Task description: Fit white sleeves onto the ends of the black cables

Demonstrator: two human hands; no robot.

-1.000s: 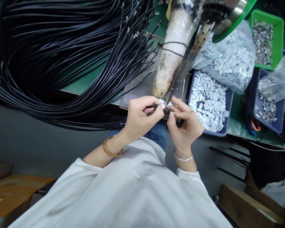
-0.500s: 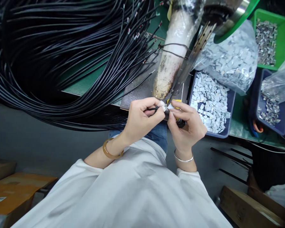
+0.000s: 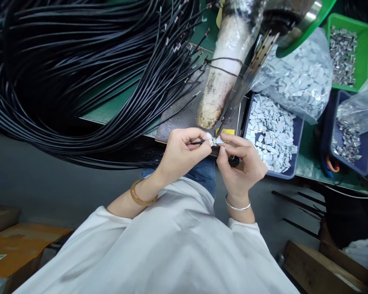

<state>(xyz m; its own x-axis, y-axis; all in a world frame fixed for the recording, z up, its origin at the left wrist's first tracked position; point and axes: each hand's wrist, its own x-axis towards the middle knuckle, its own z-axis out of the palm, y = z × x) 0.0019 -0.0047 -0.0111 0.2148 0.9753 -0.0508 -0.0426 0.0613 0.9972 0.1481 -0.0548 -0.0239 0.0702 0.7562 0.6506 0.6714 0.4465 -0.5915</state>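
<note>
My left hand (image 3: 187,149) pinches the end of a black cable (image 3: 195,142), with a white covering on a fingertip. My right hand (image 3: 242,157) is closed around a small white piece (image 3: 220,140) just right of the cable end. The two hands nearly meet under the pointed tip of a metal tool (image 3: 219,130). Beside that tool a white, stained, wrapped tube (image 3: 216,90) slants down. A yellow label (image 3: 228,132) shows behind my right fingers.
A large bundle of black cables (image 3: 88,73) covers the left of the green table. On the right stand a blue tray of flat pieces (image 3: 298,141), a plastic bag (image 3: 297,73), a green bin (image 3: 365,45) and another blue tray (image 3: 365,161).
My left hand has shifted very slightly left. A little more of the yellow label shows above my right fingers. Both hands keep their pinching grips.
</note>
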